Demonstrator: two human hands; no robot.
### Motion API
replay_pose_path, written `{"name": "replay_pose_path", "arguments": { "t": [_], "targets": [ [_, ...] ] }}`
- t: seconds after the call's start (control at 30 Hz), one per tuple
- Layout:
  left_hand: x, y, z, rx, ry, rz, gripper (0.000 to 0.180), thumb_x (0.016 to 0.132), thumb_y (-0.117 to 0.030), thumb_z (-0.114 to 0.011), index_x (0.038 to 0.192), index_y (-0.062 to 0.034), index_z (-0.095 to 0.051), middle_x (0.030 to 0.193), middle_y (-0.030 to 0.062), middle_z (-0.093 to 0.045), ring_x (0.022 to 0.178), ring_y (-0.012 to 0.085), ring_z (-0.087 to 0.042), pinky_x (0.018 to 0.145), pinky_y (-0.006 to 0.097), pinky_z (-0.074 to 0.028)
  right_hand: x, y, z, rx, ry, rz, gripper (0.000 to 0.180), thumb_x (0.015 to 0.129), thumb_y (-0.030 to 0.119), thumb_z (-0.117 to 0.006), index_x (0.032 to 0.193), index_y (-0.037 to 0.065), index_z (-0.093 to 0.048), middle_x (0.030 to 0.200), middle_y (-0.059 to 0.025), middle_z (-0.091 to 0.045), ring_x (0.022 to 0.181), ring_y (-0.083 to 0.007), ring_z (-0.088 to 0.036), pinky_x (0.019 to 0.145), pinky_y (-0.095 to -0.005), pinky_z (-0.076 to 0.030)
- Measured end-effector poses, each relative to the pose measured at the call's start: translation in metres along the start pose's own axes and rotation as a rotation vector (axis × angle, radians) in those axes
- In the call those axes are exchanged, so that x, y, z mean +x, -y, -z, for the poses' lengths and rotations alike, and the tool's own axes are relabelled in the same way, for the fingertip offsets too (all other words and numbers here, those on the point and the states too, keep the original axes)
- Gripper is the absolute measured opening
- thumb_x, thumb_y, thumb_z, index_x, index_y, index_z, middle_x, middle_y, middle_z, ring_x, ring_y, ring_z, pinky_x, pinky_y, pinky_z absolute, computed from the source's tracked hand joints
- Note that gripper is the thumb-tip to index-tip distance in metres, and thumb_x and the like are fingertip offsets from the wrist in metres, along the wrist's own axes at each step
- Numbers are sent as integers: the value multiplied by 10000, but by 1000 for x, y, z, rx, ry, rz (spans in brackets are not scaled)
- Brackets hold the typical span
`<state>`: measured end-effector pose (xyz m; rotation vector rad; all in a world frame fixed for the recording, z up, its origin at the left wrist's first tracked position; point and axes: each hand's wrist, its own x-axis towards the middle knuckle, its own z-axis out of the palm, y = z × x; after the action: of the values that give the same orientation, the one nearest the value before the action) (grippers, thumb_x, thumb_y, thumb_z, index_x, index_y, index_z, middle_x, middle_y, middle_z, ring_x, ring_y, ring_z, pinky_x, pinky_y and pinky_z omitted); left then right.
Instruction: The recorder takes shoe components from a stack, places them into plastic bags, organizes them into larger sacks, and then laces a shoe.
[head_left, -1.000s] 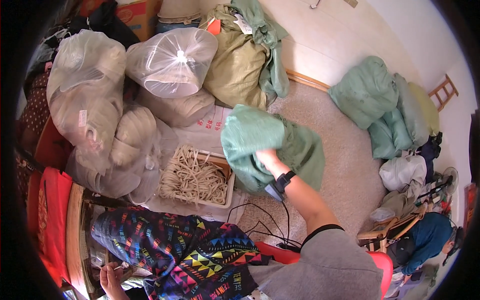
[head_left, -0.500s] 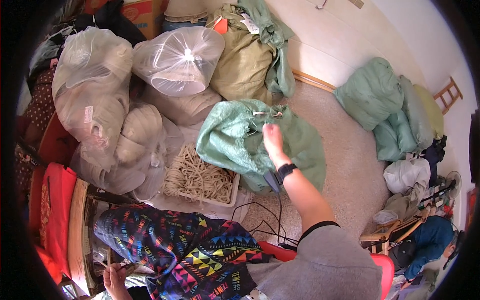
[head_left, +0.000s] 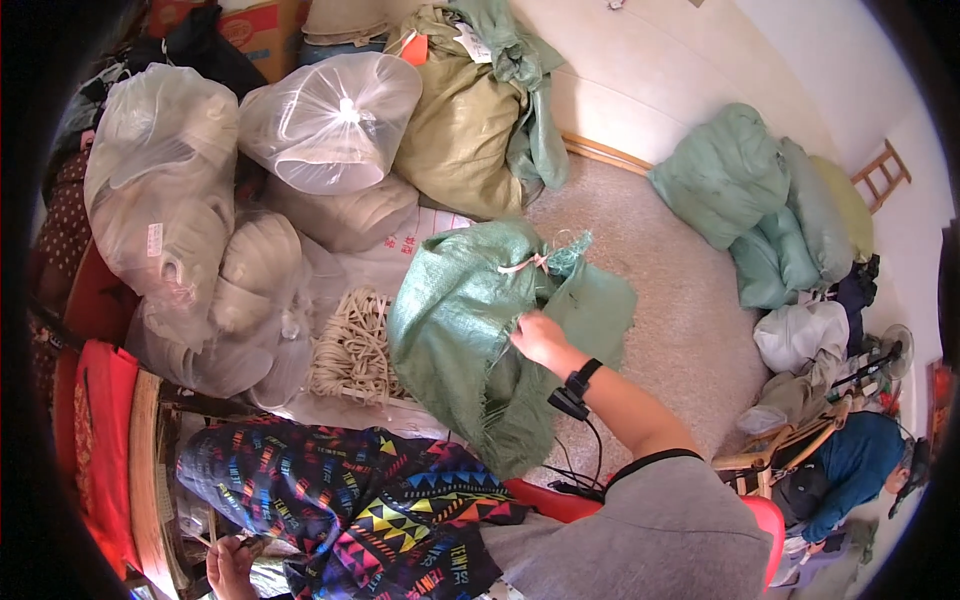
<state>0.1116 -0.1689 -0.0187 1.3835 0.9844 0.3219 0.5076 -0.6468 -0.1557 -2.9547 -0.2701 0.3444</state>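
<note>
My right hand [head_left: 538, 338] is closed on the loose fabric of a green woven sack [head_left: 455, 320]. A pinkish tie [head_left: 524, 264] gathers part of the sack at its far side. The sack overlaps the right side of a pile of cream-coloured cord [head_left: 352, 345], hiding much of the tray beneath. At the lower left, my left hand [head_left: 230, 568] is pinched by the wooden frame [head_left: 152, 470]; what sits between its fingers is too small to make out. A dark patterned cloth [head_left: 350, 490] covers my lap. A black device with a cable hangs by my right wrist.
Clear plastic bags of pale rolled material [head_left: 165, 190] crowd the left, with a tied bag [head_left: 335, 120] and a tan sack [head_left: 465, 125] behind. More green sacks [head_left: 725, 175] lean against the right wall. Another person [head_left: 850, 470] sits at the far right beside wooden chair parts.
My right hand has drawn the green sack toward me, and its fabric now hangs lower and covers more of the tray. My left hand stays by the wooden frame. The view has shifted slightly.
</note>
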Motion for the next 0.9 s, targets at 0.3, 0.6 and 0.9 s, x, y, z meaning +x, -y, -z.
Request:
{"name": "replay_pose_path", "arguments": {
  "t": [0.3,0.6,0.9],
  "targets": [
    [-10,-3,-7,90,22,-54,298,960,-191,-532,1085,66,-614,1015,149,-656,883,222,-651,731,313,-528,-51,120,-8,14,399,269,536,795,343,-661,1134,-46,-517,1124,-269,-552,991,-420,-584,838,-442,-497],
    [-16,-13,-13,14,157,-51,328,973,-168,-479,1083,128,-569,1061,238,-631,946,319,-652,859,360,-535,-67,97,-45,-58,339,620,204,802,239,-595,924,80,-633,870,-174,-620,764,-369,-622,642,-460,-515],
    [-11,-2,-14,-10,163,-52,346,982,-182,-468,1097,138,-533,1036,215,-623,984,323,-639,874,377,-510,-5,-7,-61,542,-72,-274,316,807,223,-656,991,-15,-561,1001,-209,-602,895,-364,-608,764,-413,-491]
  ]
}}
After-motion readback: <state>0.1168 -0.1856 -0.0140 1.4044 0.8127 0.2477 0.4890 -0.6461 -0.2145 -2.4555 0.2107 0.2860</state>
